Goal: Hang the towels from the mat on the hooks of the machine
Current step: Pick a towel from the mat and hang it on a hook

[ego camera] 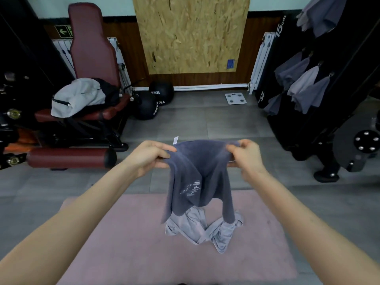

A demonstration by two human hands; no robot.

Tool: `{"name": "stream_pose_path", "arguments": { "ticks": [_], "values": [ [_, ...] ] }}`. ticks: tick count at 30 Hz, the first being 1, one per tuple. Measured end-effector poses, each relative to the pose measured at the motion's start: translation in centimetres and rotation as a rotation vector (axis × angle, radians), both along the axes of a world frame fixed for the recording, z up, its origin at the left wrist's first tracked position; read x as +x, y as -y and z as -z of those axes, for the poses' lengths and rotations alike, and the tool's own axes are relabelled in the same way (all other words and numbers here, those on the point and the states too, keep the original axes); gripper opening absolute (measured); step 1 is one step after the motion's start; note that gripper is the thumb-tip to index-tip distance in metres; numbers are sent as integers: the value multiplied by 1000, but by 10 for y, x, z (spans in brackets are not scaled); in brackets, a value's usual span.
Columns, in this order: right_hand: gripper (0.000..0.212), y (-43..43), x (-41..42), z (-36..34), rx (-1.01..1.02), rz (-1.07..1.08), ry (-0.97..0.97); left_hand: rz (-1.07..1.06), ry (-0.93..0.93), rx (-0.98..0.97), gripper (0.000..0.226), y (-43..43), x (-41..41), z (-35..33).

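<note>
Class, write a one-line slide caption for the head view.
Left hand and right hand hold a dark towel above the pink mat; a pale towel lies there.

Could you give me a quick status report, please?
Left hand and right hand pinch the dark towel by its top edge. It hangs over the mat; a lighter towel lies crumpled there. Hung towels on the machine, right.

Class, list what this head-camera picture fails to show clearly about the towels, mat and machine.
Head view: the print on the dark towel is creased and blurred, unreadable.
Head view: the light pile on the mat lies partly behind that towel; its towel count is unclear.
Head view: the machine is cut by the right edge, and hung towels mostly cover its hooks; a free hook cannot be seen.
</note>
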State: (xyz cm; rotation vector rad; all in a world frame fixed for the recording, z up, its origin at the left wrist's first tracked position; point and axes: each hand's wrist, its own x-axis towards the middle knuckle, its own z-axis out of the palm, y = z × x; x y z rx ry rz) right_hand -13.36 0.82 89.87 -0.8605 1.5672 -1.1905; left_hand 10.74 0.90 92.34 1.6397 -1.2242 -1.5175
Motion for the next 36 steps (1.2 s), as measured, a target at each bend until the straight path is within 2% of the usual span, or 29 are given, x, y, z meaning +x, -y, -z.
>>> {"name": "stream_pose_path", "arguments": {
  "ticks": [4, 8, 10, 12, 15, 17, 19, 21, 22, 24, 25, 27, 30, 36],
  "values": [
    [19, -15, 40, 3, -103, -115, 37, 28, -15, -40, 27, -7, -25, -8],
    [23, -27, 63, 0, -197, -187, 72, -12, -123, -39, 9, -7, -35, -14],
    [27, -32, 69, 1, -238, -262, 16, -2, -107, -49, 27, -7, -35, -16],
    [48, -36, 71, 0, -257, -342, -13, 20, -77, -89, 37, -9, -36, -20],
    [71, -47, 68, -1, -250, -457, 69, 56, 1, -144, 23, -13, -32, -22],
    [68, -53, 64, 0, -222, -542, 172, 66, 72, -178, 19, -15, -27, -20],
    [56, -56, 55, 3, -192, -506, 195, 92, 94, -202, 17, -18, -20, -18],
    [47, -51, 38, 7, -265, -342, -113, 163, 95, -245, 10, -23, -13, -19],
    [50, -46, 27, 9, -329, -305, -355, 209, 113, -266, 8, -26, -9, -21],
    [62, -36, 10, 9, -404, -421, -809, 285, 153, -314, 9, -30, -3, -28],
    [68, -31, 3, 8, -385, -524, -921, 306, 166, -335, 10, -32, 0, -31],
    [74, -19, -2, 4, -336, -674, -1008, 336, 187, -362, 10, -35, 5, -41],
    [72, -3, 0, -1, -344, -790, -1009, 369, 200, -395, 9, -38, 12, -53],
    [37, 23, -2, -4, -353, -887, -1064, 360, 262, -441, 8, -39, 33, -74]
  ]
}}
